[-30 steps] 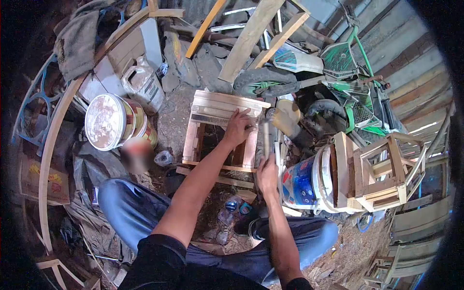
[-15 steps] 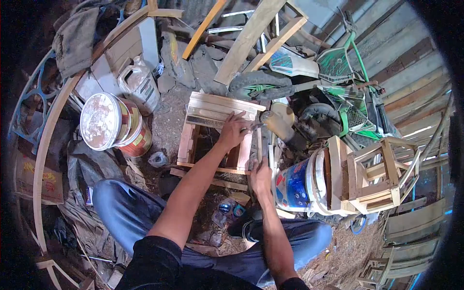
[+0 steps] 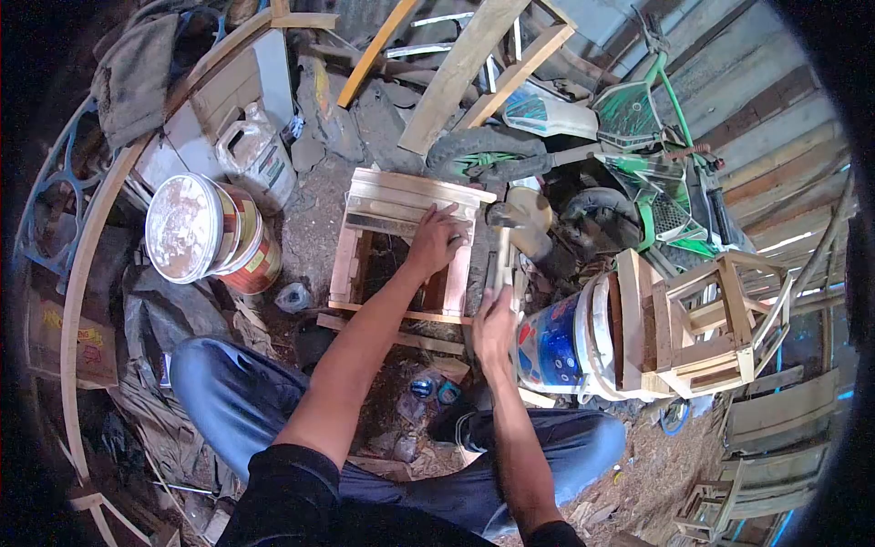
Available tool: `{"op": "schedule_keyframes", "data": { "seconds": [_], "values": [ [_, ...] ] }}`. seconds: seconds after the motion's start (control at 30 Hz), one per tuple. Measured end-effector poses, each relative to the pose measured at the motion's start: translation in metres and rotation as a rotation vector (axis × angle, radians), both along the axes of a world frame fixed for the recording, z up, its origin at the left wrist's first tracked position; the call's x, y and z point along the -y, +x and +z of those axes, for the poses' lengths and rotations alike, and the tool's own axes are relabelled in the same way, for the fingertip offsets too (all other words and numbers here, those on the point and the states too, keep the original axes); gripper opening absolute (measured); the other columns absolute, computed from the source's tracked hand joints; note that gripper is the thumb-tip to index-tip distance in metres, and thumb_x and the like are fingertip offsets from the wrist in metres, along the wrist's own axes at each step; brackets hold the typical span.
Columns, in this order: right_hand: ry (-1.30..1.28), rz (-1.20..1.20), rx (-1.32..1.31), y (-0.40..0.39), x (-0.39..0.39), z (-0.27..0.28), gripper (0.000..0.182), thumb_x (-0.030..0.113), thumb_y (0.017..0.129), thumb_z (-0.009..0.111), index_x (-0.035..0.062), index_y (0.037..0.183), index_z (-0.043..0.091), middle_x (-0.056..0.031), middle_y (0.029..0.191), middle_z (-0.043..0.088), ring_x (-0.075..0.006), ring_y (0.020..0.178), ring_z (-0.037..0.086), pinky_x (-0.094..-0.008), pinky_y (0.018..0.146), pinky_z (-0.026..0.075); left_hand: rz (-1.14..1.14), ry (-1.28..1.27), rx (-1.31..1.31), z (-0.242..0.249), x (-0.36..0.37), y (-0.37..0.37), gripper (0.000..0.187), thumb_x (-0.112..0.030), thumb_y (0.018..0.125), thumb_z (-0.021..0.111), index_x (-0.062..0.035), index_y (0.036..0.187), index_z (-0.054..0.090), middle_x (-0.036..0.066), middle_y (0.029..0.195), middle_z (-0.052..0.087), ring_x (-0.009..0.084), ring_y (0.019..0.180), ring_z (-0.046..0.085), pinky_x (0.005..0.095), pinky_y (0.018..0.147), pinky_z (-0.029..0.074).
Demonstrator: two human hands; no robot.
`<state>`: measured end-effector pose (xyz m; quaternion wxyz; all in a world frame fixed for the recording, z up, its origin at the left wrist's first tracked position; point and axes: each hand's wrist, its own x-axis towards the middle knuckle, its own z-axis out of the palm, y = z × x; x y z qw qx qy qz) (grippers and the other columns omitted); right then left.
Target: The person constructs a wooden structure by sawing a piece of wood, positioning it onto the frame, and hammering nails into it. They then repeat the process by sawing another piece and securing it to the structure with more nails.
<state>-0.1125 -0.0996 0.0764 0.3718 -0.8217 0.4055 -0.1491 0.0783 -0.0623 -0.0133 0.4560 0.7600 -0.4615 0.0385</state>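
Note:
A small wooden frame (image 3: 342, 273) with slats across its far end stands on the ground ahead of my legs. My left hand (image 3: 437, 242) rests on the slats near the frame's right side, its fingers apart and partly bent; anything small under the fingertips is hidden. My right hand (image 3: 495, 324) is closed round the handle of a hammer (image 3: 504, 251), to the right of the frame. The hammer's head is raised, blurred and apart from the wood.
Stacked buckets (image 3: 187, 228) and a jerrycan (image 3: 255, 157) stand at the left. A green child-size motorbike (image 3: 643, 182) leans at the back right. Closer in are a blue bucket (image 3: 551, 346) and a wooden stool frame (image 3: 702, 328). Long boards (image 3: 465, 77) lean behind.
The hammer head has lifted away from the frame's right edge and swung right. My left hand has shifted slightly left, its fingertips now farther from the hammer.

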Motion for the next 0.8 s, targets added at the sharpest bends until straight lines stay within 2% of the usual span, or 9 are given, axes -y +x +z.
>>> {"op": "schedule_keyframes", "data": {
  "seconds": [0.07, 0.17, 0.23, 0.4, 0.47, 0.53, 0.63, 0.73, 0.8],
  "values": [
    [-0.050, 0.082, -0.065, -0.004, 0.012, -0.037, 0.027, 0.023, 0.097, 0.045, -0.0016, 0.109, 0.045, -0.0315, 0.067, 0.057, -0.0512, 0.069, 0.058, -0.0551, 0.060, 0.042, 0.013, 0.032, 0.006, 0.001, 0.001, 0.002, 0.006, -0.015, 0.079, 0.068, -0.0138, 0.084, 0.066, -0.002, 0.114, 0.066, 0.0246, 0.133, 0.040, 0.0505, 0.113, 0.020],
    [-0.095, 0.143, -0.049, -0.005, 0.012, -0.031, 0.028, 0.023, 0.097, 0.045, -0.0020, 0.110, 0.043, -0.0313, 0.064, 0.057, -0.0504, 0.064, 0.058, -0.0545, 0.053, 0.041, 0.003, 0.007, -0.015, 0.003, 0.000, 0.001, 0.006, -0.015, 0.079, 0.068, -0.0139, 0.084, 0.066, -0.002, 0.113, 0.067, 0.0250, 0.132, 0.041, 0.0499, 0.113, 0.021],
    [-0.111, 0.066, -0.021, 0.000, 0.004, -0.007, 0.028, 0.022, 0.097, 0.045, -0.0007, 0.113, 0.041, -0.0317, 0.065, 0.057, -0.0501, 0.063, 0.058, -0.0540, 0.051, 0.041, 0.003, 0.012, -0.006, 0.002, -0.001, 0.002, 0.005, -0.015, 0.079, 0.068, -0.0137, 0.083, 0.066, -0.002, 0.113, 0.067, 0.0253, 0.132, 0.041, 0.0499, 0.113, 0.021],
    [-0.158, 0.164, -0.133, -0.003, 0.005, -0.024, 0.023, 0.023, 0.098, 0.044, 0.0017, 0.106, 0.042, -0.0324, 0.067, 0.058, -0.0519, 0.068, 0.058, -0.0540, 0.055, 0.042, 0.012, 0.084, -0.012, 0.006, 0.002, 0.000, 0.004, -0.015, 0.079, 0.068, -0.0128, 0.082, 0.066, -0.001, 0.114, 0.066, 0.0257, 0.132, 0.041, 0.0500, 0.113, 0.020],
    [-0.157, 0.142, -0.101, -0.004, 0.010, -0.028, 0.022, 0.022, 0.098, 0.044, 0.0017, 0.104, 0.042, -0.0325, 0.067, 0.058, -0.0520, 0.068, 0.058, -0.0539, 0.055, 0.042, 0.037, -0.026, 0.019, 0.004, 0.001, 0.000, 0.005, -0.012, 0.075, 0.068, -0.0128, 0.080, 0.066, 0.004, 0.101, 0.069, 0.0249, 0.126, 0.047, 0.0496, 0.112, 0.023],
    [-0.056, 0.096, -0.018, 0.000, -0.002, 0.000, 0.022, 0.023, 0.098, 0.044, 0.0009, 0.102, 0.043, -0.0317, 0.066, 0.057, -0.0515, 0.067, 0.057, -0.0536, 0.056, 0.042, 0.033, -0.039, 0.021, 0.003, 0.000, 0.001, 0.006, -0.012, 0.075, 0.068, -0.0126, 0.080, 0.066, 0.004, 0.101, 0.069, 0.0250, 0.126, 0.047, 0.0496, 0.112, 0.024],
    [-0.142, 0.025, -0.020, 0.001, -0.003, -0.008, 0.023, 0.023, 0.098, 0.044, 0.0000, 0.100, 0.044, -0.0299, 0.064, 0.057, -0.0496, 0.066, 0.059, -0.0533, 0.055, 0.042, 0.026, -0.047, 0.034, 0.001, 0.001, 0.001, 0.007, -0.013, 0.075, 0.069, -0.0120, 0.081, 0.066, 0.005, 0.102, 0.069, 0.0254, 0.126, 0.046, 0.0497, 0.111, 0.024],
    [-0.157, 0.121, -0.069, -0.004, 0.007, -0.022, 0.023, 0.022, 0.098, 0.045, -0.0007, 0.101, 0.044, -0.0288, 0.060, 0.056, -0.0490, 0.061, 0.058, -0.0537, 0.052, 0.041, 0.031, 0.039, 0.008, 0.006, 0.001, 0.001, 0.008, -0.019, 0.079, 0.068, -0.0126, 0.084, 0.066, 0.001, 0.113, 0.067, 0.0250, 0.132, 0.041, 0.0504, 0.113, 0.021],
    [-0.131, 0.149, -0.078, -0.002, 0.007, -0.012, 0.022, 0.020, 0.097, 0.045, -0.0004, 0.102, 0.043, -0.0288, 0.060, 0.055, -0.0506, 0.061, 0.056, -0.0534, 0.052, 0.040, 0.025, -0.044, 0.002, 0.006, -0.001, -0.001, 0.013, -0.014, 0.076, 0.069, -0.0135, 0.089, 0.069, 0.004, 0.103, 0.069, 0.0259, 0.128, 0.044, 0.0499, 0.111, 0.023]
  ]
}}
